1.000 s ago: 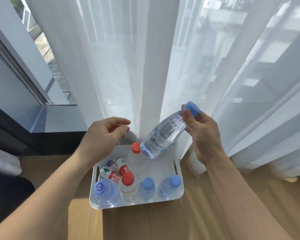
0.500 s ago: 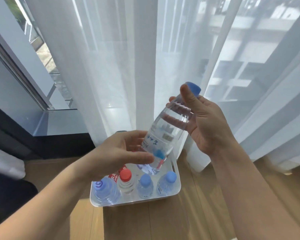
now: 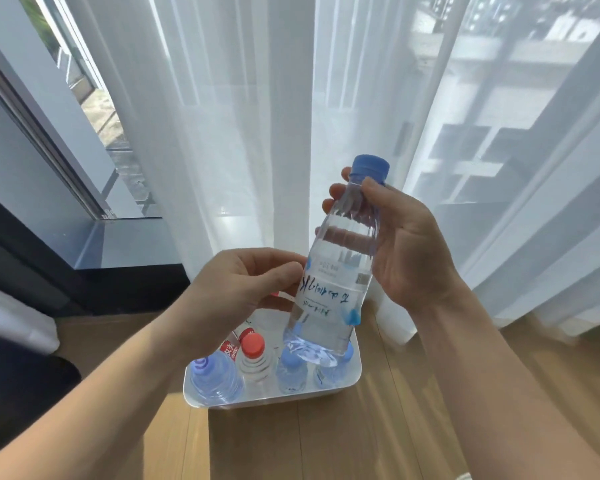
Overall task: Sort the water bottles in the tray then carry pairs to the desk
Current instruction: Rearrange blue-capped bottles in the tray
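Blue-capped bottle (image 3: pixel 333 289) held near upright above white tray (image 3: pixel 271 400), which sits on wooden floor (image 3: pixel 326 445). Right hand (image 3: pixel 406 251): grip clamped round the bottle's neck and shoulder. Left hand (image 3: pixel 236 292): fingers curled, thumb against the label; cannot tell if its grip clamps. Other bottles (image 3: pixel 253 355) stand in the tray.

The held bottle (image 3: pixel 340 271) covers the tray's (image 3: pixel 274 400) far right corner and most of the near right blue-capped bottle (image 3: pixel 326 377). The left hand (image 3: pixel 236 296) hides the tray's far left, leaving only a strip of a red-labelled bottle (image 3: pixel 231 349) lying there. The right hand's (image 3: pixel 407 251) fingers (image 3: pixel 334 194) show mostly through the water. The label's script is too blurred to read. Both forearms and a blurred dark shape (image 3: pixel 14 375) at the left run off the picture's edges.
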`<action>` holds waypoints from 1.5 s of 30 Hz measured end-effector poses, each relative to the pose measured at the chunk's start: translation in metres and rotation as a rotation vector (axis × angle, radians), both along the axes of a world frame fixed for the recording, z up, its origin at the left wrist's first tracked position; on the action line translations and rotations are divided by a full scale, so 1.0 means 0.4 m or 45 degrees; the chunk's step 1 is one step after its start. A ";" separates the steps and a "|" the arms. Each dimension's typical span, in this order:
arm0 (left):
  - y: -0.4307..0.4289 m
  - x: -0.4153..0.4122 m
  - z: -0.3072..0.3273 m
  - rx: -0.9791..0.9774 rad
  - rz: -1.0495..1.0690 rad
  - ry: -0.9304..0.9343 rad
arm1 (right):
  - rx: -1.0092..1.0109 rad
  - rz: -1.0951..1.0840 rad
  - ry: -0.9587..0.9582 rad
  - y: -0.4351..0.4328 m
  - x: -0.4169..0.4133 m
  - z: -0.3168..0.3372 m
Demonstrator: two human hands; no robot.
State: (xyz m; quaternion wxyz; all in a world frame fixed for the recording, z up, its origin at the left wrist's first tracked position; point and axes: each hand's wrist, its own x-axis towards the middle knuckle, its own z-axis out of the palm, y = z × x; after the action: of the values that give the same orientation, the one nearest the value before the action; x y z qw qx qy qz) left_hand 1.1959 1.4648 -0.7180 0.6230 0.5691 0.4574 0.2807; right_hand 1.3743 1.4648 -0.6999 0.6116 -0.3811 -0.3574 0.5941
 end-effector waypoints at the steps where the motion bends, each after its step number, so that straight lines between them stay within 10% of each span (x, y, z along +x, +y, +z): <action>1: 0.001 -0.005 0.005 0.034 0.011 -0.002 | 0.012 0.040 0.021 -0.002 0.003 0.001; 16: -0.003 -0.001 0.008 -0.140 -0.017 -0.021 | 0.078 0.246 0.147 -0.011 0.023 -0.016; 31: 0.037 -0.104 0.054 0.086 0.215 0.003 | -0.010 -0.365 -0.484 0.018 0.016 -0.042; 38: 0.097 -0.173 -0.154 0.477 0.276 1.219 | -0.023 -0.388 -0.655 0.021 0.008 -0.061; 45: 0.116 -0.200 -0.299 0.302 0.251 1.416 | -0.020 -0.364 -0.904 0.021 0.000 -0.101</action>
State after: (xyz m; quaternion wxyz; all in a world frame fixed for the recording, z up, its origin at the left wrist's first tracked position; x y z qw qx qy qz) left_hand 1.1160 1.5111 -0.8375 0.1916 0.6517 0.7325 0.0455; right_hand 1.3742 1.4731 -0.7402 0.5236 -0.6140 -0.4855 0.3365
